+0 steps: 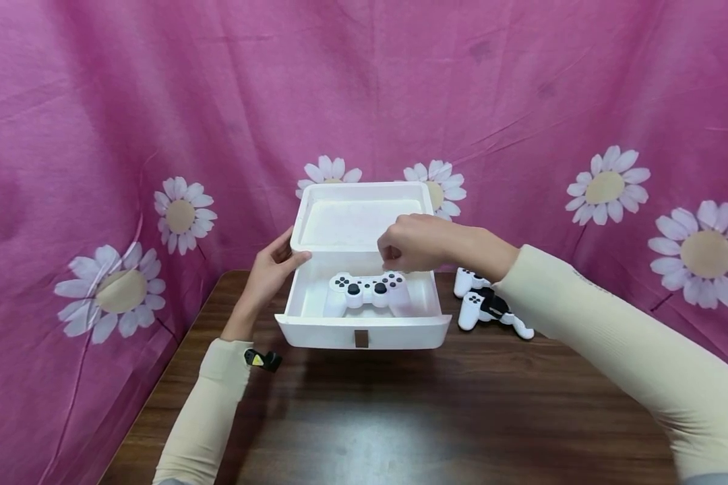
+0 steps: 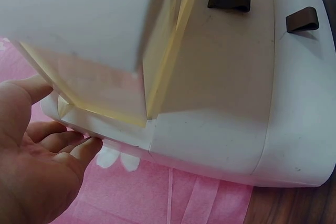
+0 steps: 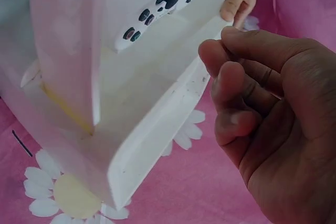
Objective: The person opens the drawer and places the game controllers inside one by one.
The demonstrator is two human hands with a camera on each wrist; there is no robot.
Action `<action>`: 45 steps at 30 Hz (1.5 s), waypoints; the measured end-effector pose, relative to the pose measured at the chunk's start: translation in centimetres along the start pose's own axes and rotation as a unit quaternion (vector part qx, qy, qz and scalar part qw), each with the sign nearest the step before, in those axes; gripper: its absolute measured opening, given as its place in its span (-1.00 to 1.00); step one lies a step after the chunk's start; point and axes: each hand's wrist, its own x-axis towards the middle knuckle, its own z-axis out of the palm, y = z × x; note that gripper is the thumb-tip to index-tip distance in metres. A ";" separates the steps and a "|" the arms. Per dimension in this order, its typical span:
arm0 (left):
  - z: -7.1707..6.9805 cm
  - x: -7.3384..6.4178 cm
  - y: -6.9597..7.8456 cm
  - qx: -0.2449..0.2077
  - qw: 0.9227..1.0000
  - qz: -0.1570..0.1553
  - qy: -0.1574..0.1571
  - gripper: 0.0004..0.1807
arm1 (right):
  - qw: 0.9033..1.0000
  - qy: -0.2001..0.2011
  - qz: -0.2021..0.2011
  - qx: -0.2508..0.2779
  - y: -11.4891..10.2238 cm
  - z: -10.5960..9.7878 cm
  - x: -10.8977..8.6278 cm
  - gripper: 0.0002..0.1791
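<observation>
A white drawer box (image 1: 364, 190) stands on the table with its white drawer (image 1: 364, 331) pulled out. Inside the drawer lies a white game controller (image 1: 367, 291) with black sticks and buttons. My left hand (image 1: 273, 269) grips the box at its left edge, thumb on the rim and fingers along the side; the left wrist view shows that hand (image 2: 47, 150) at the box's corner. Over the drawer's right rear part hovers my right hand (image 1: 418, 241). In the right wrist view its fingers (image 3: 236, 85) are loosely curled and hold nothing.
More white controllers (image 1: 472, 310) with black parts lie on the brown wooden table (image 1: 364, 417), right of the box and partly behind my right forearm. A pink cloth (image 1: 364, 87) with white daisies hangs behind. Brown pull tabs (image 2: 230, 1) show on the box's front.
</observation>
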 end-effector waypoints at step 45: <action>0.1 0.1 -0.1 -0.002 1.000 0.004 0.005 -0.16 | 0.964 0.240 0.008 0.112 -6.5 12.5 -8.1 -0.95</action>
